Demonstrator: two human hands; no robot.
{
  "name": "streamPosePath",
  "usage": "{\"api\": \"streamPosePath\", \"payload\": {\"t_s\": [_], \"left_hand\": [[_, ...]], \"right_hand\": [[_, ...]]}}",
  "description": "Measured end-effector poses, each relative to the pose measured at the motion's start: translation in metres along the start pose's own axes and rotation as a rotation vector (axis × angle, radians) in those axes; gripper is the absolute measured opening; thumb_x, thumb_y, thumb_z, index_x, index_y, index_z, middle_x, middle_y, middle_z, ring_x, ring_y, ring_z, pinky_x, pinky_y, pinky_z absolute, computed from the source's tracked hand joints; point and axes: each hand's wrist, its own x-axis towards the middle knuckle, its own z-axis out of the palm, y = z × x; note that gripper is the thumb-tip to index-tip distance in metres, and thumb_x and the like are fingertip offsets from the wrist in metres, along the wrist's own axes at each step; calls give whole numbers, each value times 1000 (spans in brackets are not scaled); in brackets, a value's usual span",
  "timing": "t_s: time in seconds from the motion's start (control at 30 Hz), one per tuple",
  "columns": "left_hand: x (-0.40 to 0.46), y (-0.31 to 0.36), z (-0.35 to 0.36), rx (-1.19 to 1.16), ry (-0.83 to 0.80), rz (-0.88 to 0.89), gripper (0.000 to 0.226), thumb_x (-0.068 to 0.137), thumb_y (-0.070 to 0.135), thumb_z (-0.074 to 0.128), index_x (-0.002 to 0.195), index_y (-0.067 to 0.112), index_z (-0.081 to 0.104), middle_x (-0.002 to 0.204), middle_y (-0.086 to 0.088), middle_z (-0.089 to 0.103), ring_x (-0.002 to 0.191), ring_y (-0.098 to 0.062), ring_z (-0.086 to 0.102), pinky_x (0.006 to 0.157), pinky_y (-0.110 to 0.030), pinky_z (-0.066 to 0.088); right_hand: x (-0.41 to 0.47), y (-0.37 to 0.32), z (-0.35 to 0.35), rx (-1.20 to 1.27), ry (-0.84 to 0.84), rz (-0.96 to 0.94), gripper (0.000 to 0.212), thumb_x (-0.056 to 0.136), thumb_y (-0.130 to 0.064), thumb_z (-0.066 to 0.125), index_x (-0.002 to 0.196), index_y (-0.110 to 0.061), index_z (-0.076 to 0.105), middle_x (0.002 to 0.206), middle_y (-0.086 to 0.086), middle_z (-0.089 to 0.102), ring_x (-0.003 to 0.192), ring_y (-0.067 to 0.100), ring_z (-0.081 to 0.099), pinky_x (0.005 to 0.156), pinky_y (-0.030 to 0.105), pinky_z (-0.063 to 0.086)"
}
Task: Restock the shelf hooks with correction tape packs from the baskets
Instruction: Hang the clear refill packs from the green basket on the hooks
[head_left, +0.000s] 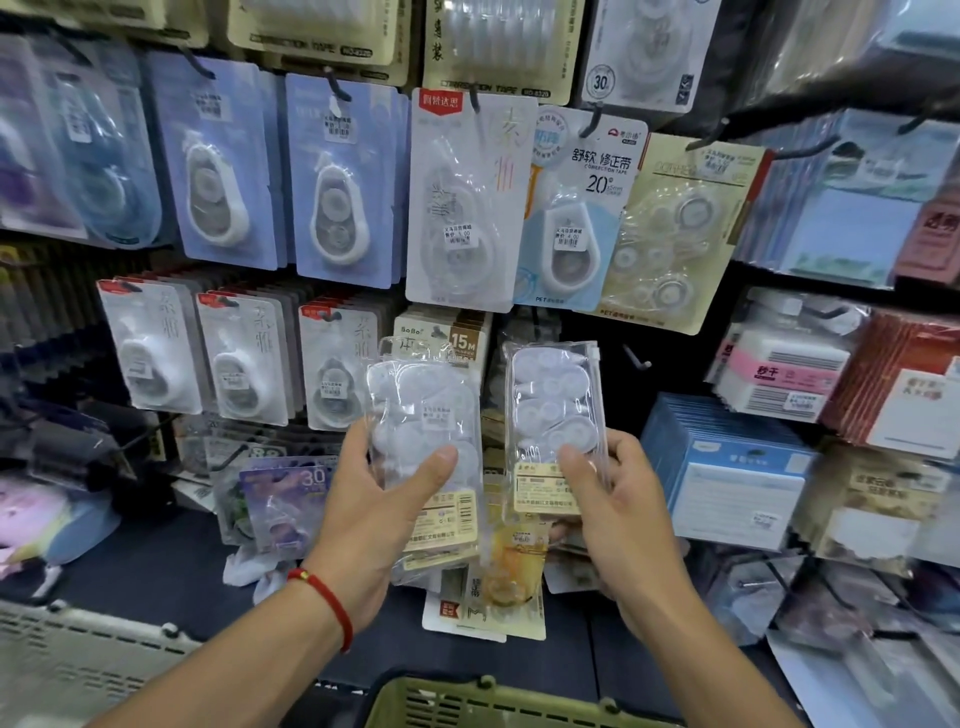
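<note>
My left hand (379, 499) grips a clear plastic pack of white correction tapes (423, 415), thumb across its front, with more packs stacked behind it. My right hand (618, 509) holds a second clear pack of the same kind (553, 405) upright by its lower end. Both packs are raised in front of the hook wall. A bare black hook (636, 358) sticks out just right of the right pack. A green basket (498, 699) sits below my arms at the bottom edge. A grey basket (78, 660) lies at the lower left.
Carded correction tapes hang on hooks in rows: blue cards (337, 176) above, white cards (239, 358) at middle left, a beige card (680, 228) at upper right. Blue boxes (727, 467) and sticky note packs (784, 374) fill the right shelves. Loose packs (280, 499) lie on the dark ledge.
</note>
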Motion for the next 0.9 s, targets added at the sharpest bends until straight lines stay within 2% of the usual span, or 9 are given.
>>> {"api": "streamPosePath", "payload": {"t_s": [0.1,0.2,0.27,0.37,0.53,0.63,0.73,0.83,0.9], "left_hand": [[-1,1,0,3,15,2,44,79,24,87,109,41,59,105,14,78,93,-1,74,67,-13,56],[-1,3,-2,18,40,-14,56,73,35,89,114,51,53,112,18,73,109,-2,68,91,-27,53],[-1,4,-2,28,34,-15,59,68,40,89,114,53,54,111,20,74,111,-2,67,97,-32,52],[-1,6,-3,51,34,-4,49,67,43,88,101,59,58,102,23,76,101,1,70,93,-30,53],[-1,7,-2,52,55,-6,55,67,42,88,113,46,58,106,16,77,109,-10,71,94,-33,54],[-2,7,-2,61,49,-2,53,68,41,87,113,45,59,103,19,77,102,-3,72,87,-27,54],[-3,4,-2,79,31,-11,50,76,33,88,117,35,61,109,9,78,105,-10,73,92,-33,56],[-5,2,1,89,-4,-14,55,71,34,89,118,33,61,108,10,78,102,-8,74,86,-27,58],[-8,0,4,96,-46,-23,59,67,35,90,118,31,61,108,8,79,99,-9,75,75,-22,60]], "right_hand": [[2,-1,1,10,4,11,12,104,-27,62,115,-23,58,94,14,75,72,25,71,51,28,54],[1,1,1,1,23,23,12,103,-31,64,112,-24,60,95,15,74,70,30,70,52,31,55],[-1,2,2,-8,34,23,11,103,-32,64,110,-24,61,93,11,76,71,33,74,53,34,56],[-3,3,3,-15,28,23,11,102,-33,65,109,-24,61,91,8,77,70,34,74,55,36,59],[1,8,3,-11,45,45,15,101,-34,67,113,-25,62,94,4,79,73,30,77,58,39,61],[6,14,-2,-286,37,119,44,98,-51,63,133,-25,55,116,-2,75,100,19,74,85,43,61],[5,17,-7,-635,37,115,63,100,-52,60,152,-22,42,147,-1,54,131,18,55,108,38,46],[1,9,-2,-470,-37,35,37,98,-49,64,131,-33,61,127,-18,67,113,-1,62,104,37,52],[-4,4,7,-357,-149,26,35,90,-59,67,117,-37,69,112,-20,73,104,-1,67,98,41,57]]}}
